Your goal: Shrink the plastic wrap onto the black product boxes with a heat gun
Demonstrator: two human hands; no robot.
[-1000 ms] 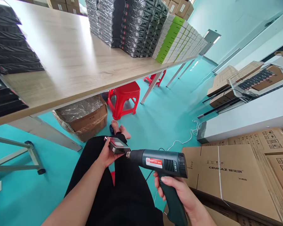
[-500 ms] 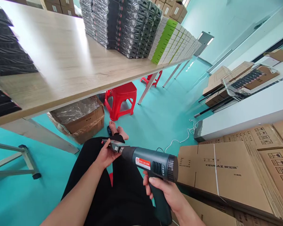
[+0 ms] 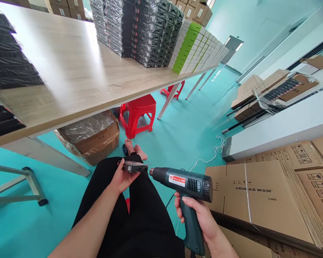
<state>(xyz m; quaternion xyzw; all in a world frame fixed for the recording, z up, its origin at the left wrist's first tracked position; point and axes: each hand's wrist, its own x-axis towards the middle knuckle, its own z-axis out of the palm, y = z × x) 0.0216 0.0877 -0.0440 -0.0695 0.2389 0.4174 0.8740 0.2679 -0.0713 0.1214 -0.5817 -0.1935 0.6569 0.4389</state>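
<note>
Above my lap, my left hand grips a small dark box with a white label on its side. My right hand is wrapped round the handle of a dark green heat gun, which bears a red and white sticker. The gun's metal nozzle points left at the box's right end, with a small gap between them. A dark cord hangs from the gun's handle.
A wooden table carries stacks of film-wrapped black boxes and white-green boxes. Below stand an open carton and a red stool. Large cartons rise at my right. A white cable lies on the floor.
My right hand has moved the heat gun to the right, away from the box, so its nozzle now shows whole. The box in my left hand has tilted to show more of its side.
</note>
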